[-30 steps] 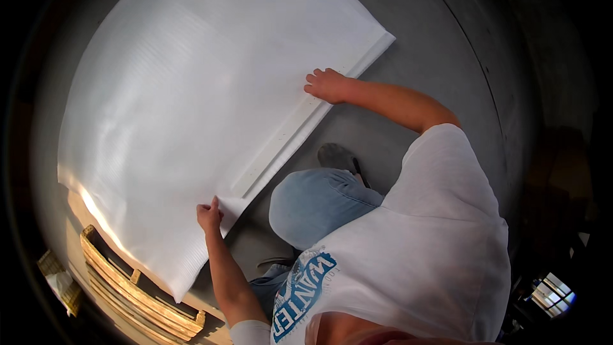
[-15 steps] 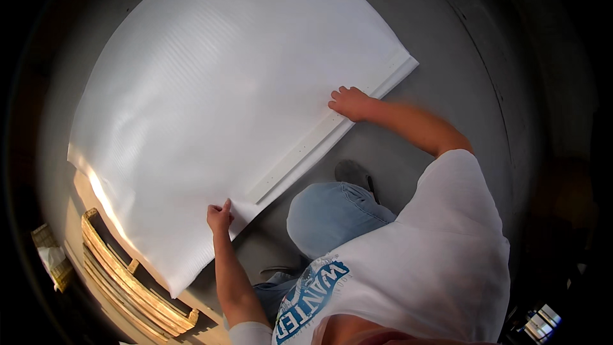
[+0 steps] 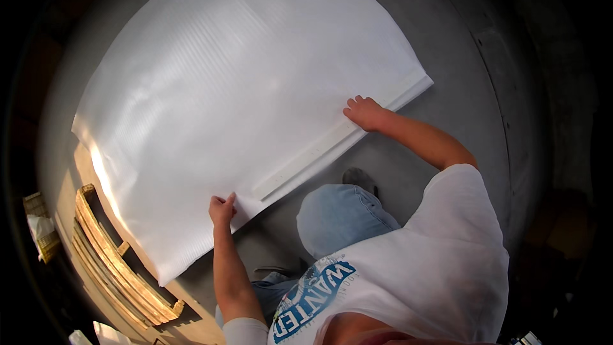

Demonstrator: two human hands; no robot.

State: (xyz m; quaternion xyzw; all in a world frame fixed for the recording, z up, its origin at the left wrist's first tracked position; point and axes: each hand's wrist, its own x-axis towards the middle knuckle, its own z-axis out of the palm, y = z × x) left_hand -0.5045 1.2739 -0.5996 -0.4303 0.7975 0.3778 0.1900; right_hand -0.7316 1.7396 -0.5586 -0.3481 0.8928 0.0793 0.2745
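A large white sheet [image 3: 211,89], faintly ribbed, is spread over the grey floor in front of me. Along its near edge runs a long, flat white strip [image 3: 306,156] with small holes; a narrow band of sheet shows beyond it on my side. My left hand [image 3: 222,208] pinches the sheet's near edge, just left of the strip's end. There the sheet is creased and slightly raised. Farther right, my right hand [image 3: 364,114] lies across the strip with curled fingers, gripping it against the sheet; its thumb is hard to see.
A wooden pallet [image 3: 121,262] stands at the left beside the sheet's sunlit edge. Beyond it is a yellowish crate [image 3: 43,230] with something white in it. My bent knee [image 3: 341,217] is close to the sheet's near edge. Grey floor [image 3: 460,108] extends to the right.
The view has shifted slightly, so the sheet's right end appears farther right and lower. Both hands keep their places on the sheet and the strip.
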